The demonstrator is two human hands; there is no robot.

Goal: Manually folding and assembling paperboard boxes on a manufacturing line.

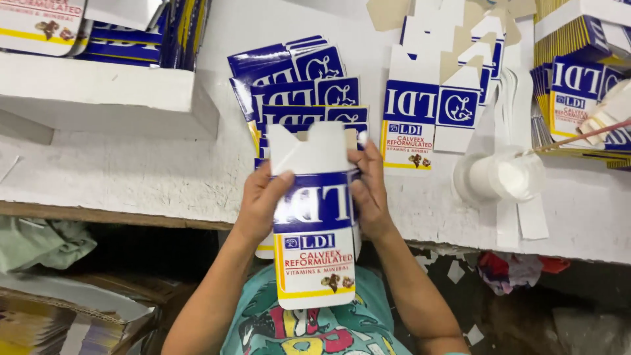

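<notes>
Both hands pinch the carton's sides.
Head view: your left hand (pixel 259 197) and right hand (pixel 369 190) clamp the blue-and-white carton (pixel 314 243) above the table edge (pixel 131 215). It looks light, thin and easily creased; grip the side folds. Beyond it lies a fanned carton stack (pixel 296 92); open room below.

Single head-worn view only. Camera sat above wearer's chest, looked steeply down and forward past both forearms. Left hand (pixel 261 197) and right hand (pixel 369 190) filled frame centre, close. White worktable (pixel 131 171) spanned upper half, its near edge crossing mid-frame; floor clutter showed below.
</notes>
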